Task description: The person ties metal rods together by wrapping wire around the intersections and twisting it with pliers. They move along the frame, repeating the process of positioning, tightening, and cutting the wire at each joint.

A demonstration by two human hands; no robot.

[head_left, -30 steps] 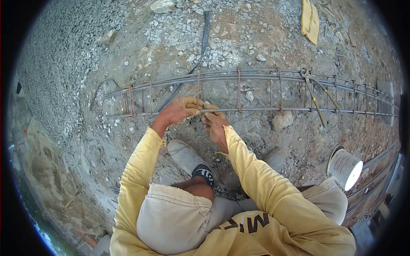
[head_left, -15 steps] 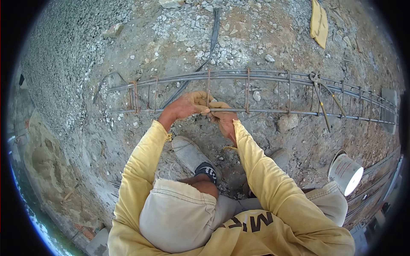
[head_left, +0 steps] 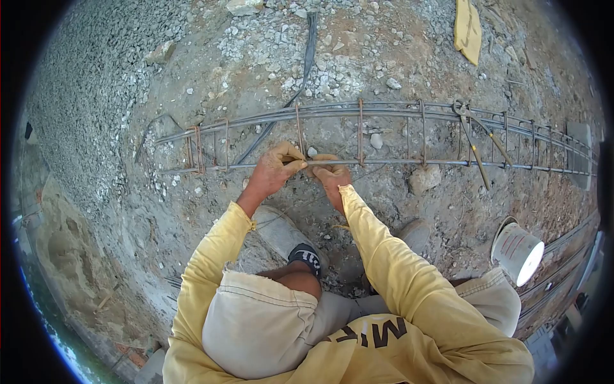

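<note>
A long steel rebar cage (head_left: 390, 161) lies across the ground in front of me, its long bars crossed by thin stirrups. My left hand (head_left: 276, 169) is closed at the near bar, thumb and fingers pinched where a stirrup (head_left: 299, 128) meets it. Just to its right, my right hand (head_left: 330, 176) is closed around the same bar, its fingers partly hidden. Any small wire between the fingertips is too small to make out. Pincers (head_left: 476, 141) with open handles rest on the cage to the right.
A white bucket (head_left: 517, 251) lies tipped at the right. A yellow piece (head_left: 468, 32) is at the top right, and a dark strap (head_left: 309, 54) runs under the cage. Stones (head_left: 424, 179) lie near the bars, with gravel (head_left: 96, 83) at the left. My shoes (head_left: 281, 233) are below.
The view has shifted slightly, so the cage and tools appear a little further left. My left hand has turned more upright, and my right hand has shifted slightly at the bar.
</note>
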